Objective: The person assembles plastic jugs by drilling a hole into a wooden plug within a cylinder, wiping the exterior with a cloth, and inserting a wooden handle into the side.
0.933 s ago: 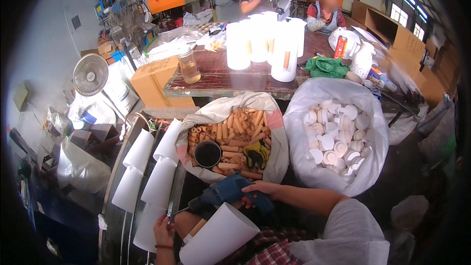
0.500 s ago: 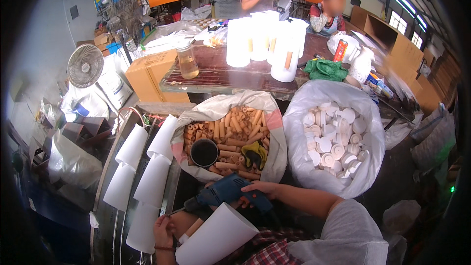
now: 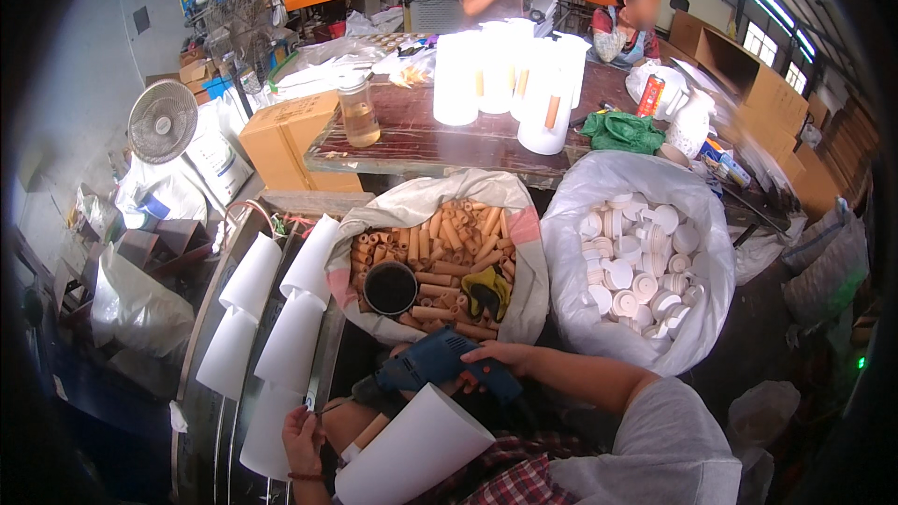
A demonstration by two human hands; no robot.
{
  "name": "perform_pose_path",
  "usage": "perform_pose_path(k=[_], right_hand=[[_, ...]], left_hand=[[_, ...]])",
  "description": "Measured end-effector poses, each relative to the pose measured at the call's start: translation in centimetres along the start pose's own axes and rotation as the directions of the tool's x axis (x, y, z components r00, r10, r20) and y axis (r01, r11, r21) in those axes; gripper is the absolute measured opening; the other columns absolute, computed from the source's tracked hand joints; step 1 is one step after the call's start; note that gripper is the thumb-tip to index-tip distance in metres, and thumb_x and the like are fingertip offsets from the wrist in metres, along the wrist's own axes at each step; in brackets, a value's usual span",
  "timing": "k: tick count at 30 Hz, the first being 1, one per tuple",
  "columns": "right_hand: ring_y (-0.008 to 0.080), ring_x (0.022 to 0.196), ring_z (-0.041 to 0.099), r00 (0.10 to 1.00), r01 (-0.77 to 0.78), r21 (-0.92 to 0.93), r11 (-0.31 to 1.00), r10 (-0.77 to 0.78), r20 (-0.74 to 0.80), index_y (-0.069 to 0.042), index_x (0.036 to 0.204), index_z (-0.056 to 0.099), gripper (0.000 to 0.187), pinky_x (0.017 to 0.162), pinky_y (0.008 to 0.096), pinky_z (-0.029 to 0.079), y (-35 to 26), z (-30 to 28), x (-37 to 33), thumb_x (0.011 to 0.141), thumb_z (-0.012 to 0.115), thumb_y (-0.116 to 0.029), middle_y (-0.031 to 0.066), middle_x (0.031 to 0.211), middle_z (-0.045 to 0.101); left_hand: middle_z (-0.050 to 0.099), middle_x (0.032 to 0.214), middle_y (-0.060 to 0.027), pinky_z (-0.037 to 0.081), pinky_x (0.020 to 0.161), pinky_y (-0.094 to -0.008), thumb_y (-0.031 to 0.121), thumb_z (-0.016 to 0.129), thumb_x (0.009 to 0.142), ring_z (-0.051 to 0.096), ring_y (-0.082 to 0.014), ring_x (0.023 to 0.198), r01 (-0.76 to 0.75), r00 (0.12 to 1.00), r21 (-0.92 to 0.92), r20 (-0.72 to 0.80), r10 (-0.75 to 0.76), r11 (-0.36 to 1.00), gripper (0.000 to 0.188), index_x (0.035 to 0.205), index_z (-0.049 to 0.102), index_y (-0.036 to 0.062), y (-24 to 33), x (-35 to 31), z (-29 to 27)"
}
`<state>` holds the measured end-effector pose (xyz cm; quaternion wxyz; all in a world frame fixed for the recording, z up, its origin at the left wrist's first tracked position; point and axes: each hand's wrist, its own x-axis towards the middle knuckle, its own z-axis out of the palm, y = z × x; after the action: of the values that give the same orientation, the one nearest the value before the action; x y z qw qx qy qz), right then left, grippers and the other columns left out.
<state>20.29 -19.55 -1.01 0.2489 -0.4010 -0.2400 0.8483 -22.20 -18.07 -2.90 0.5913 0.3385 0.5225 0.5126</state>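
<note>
My right hand [image 3: 496, 357] is wrapped round the handle of a blue power drill [image 3: 426, 361], held over my lap with its front pointing left. My left hand [image 3: 301, 440] is beside the drill's front end, fingers pinched together; whatever is between them is too small to make out. Between my arms a white tapered cylinder [image 3: 416, 449] lies tilted across my lap, its wide open end toward the upper right. A tan tube-shaped handle [image 3: 371, 431] sticks out from its left side, close to my left hand.
Ahead stand a sack [image 3: 528, 252] of tan tubes with a black cup [image 3: 390, 288] and yellow-black gloves [image 3: 486, 294], and a bag [image 3: 580, 318] of white round caps. White cylinders [image 3: 285, 346] rest on rails at left. Two people sit beyond the table [image 3: 412, 136], which bears lit white cylinders.
My left hand has shifted slightly left, away from the drill's front end. The drill in my right hand has moved a little to the right. The white cylinder stays nearly in place.
</note>
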Motion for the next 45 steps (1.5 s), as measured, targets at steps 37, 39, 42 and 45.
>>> perform_pose_path(k=[37,39,42,45], right_hand=[[0.0295,0.074,0.067,0.982,0.043,0.015,0.999,-0.040,-0.185,0.008,0.107,0.055,0.048,0.060,0.0350,0.055,1.0,-0.9,0.6,0.084,0.059,-0.034,0.0210,0.091,0.065],[0.0299,0.073,0.067,0.987,0.035,-0.017,0.999,-0.037,-0.158,0.008,0.107,0.054,0.048,0.059,0.0350,0.055,0.7,-1.6,0.8,0.084,0.059,-0.034,0.0211,0.090,0.065],[0.0311,0.069,0.066,0.986,0.002,-0.008,1.000,-0.004,-0.169,0.007,0.108,0.054,0.049,0.058,0.0361,0.056,0.8,-1.9,1.1,0.082,0.061,-0.035,0.0213,0.088,0.065],[0.0318,0.066,0.066,0.994,0.008,-0.011,1.000,-0.009,-0.108,0.005,0.113,0.050,0.053,0.056,0.0375,0.056,1.0,-3.1,1.0,0.081,0.062,-0.035,0.0214,0.087,0.065]], left_hand=[[0.061,0.092,-0.0151,0.046,0.074,-0.0368,0.048,0.061,0.081,0.059,-0.0288,0.086,-0.261,0.906,0.880,0.365,-0.215,0.397,0.049,0.096,0.063,0.0016,2.0,-11.2,1.2],[0.061,0.094,-0.0177,0.047,0.073,-0.0371,0.037,0.060,0.084,0.060,-0.0311,0.084,-0.223,0.894,0.866,0.365,-0.261,0.447,0.042,0.106,0.060,0.0022,2.2,-11.0,1.9],[0.060,0.094,-0.0190,0.047,0.073,-0.0378,0.032,0.061,0.084,0.061,-0.0330,0.083,-0.238,0.913,0.729,0.393,-0.107,0.642,0.042,0.115,0.055,0.0036,3.6,-11.1,0.7],[0.063,0.088,-0.0164,0.047,0.071,-0.0371,0.033,0.060,0.086,0.062,-0.0293,0.081,-0.160,0.920,0.842,0.316,-0.232,0.515,0.040,0.117,0.055,0.0074,8.6,-10.5,-2.0]])
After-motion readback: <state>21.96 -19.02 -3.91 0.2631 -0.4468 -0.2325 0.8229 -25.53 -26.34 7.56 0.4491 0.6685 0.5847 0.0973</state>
